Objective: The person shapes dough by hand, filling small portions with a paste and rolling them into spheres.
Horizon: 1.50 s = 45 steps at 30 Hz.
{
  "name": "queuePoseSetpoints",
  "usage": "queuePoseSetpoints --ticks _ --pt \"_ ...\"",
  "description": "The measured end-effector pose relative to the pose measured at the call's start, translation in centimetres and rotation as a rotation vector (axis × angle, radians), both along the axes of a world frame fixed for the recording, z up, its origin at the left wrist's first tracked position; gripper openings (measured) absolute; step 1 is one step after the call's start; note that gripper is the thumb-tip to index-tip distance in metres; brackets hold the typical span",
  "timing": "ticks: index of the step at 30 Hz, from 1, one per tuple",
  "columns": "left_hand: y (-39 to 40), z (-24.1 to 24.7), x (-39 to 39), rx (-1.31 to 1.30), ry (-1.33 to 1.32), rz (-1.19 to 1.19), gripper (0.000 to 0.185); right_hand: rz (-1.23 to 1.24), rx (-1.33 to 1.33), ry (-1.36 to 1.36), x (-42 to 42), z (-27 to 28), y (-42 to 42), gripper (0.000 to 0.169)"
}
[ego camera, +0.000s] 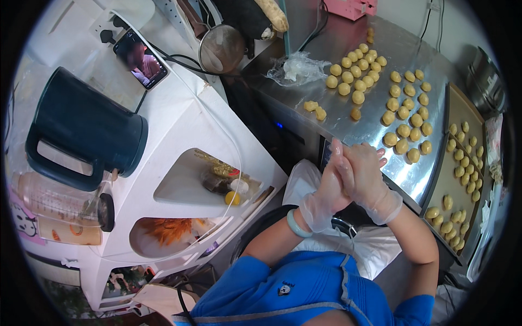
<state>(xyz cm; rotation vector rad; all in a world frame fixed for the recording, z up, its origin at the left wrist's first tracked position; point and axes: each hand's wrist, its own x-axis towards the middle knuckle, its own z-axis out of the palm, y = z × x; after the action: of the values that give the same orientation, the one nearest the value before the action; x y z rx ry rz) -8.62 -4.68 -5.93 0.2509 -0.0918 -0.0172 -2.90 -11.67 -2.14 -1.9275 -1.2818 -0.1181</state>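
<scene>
In front of my body, my left hand (pixel 329 189) and my right hand (pixel 364 171) are pressed palm to palm, both in clear plastic gloves. Whatever lies between the palms is hidden. They hover by the near edge of a stainless steel table (pixel 318 91). Rows of round yellow dough balls (pixel 403 130) stand on it to the right of the hands, with another group of dough balls (pixel 355 72) farther back. A darker ball (pixel 355 114) sits apart. Two irregular dough pieces (pixel 311 106) lie near the edge at left.
A baking tray (pixel 435 191) with several oval dough pieces stands at right. Crumpled plastic film (pixel 299 67) lies at the table's back left. On the white shelf unit (pixel 191 118) are a dark kettle (pixel 87 118) and a propped phone (pixel 140 61). A mesh strainer (pixel 222 49) hangs beyond.
</scene>
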Motion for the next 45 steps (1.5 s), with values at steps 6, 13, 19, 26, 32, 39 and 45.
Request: queuePoseSetpoints --ticks 6,13,19,26,32,39,45 --pt "-0.1 -0.1 -0.5 0.07 -0.235 0.042 0.077 0.025 0.12 0.559 -0.4 2.0 0.3 0.039" --pt "-1.4 -0.5 -0.9 0.38 -0.167 0.199 0.075 0.084 0.274 0.096 -1.9 1.3 -0.1 0.064" --pt "-0.9 0.4 -1.4 0.424 -0.165 0.214 0.077 0.009 0.328 0.161 -2.5 2.2 0.4 0.074" --pt "-0.8 1.7 -0.6 0.357 -0.17 0.211 0.08 -0.013 0.447 0.18 -1.4 0.0 1.8 0.05" --pt "0.1 1.0 -0.1 -0.184 -0.353 -0.096 0.083 0.069 0.378 0.928 0.2 4.7 0.4 0.059" --pt "-1.2 3.2 -1.5 0.185 0.046 0.13 0.074 -0.149 0.333 0.015 -1.3 1.7 -0.1 0.029" --pt "-1.2 3.1 -1.9 0.282 -0.018 0.154 0.072 -0.006 0.308 -0.076 -0.9 0.5 -0.3 0.039"
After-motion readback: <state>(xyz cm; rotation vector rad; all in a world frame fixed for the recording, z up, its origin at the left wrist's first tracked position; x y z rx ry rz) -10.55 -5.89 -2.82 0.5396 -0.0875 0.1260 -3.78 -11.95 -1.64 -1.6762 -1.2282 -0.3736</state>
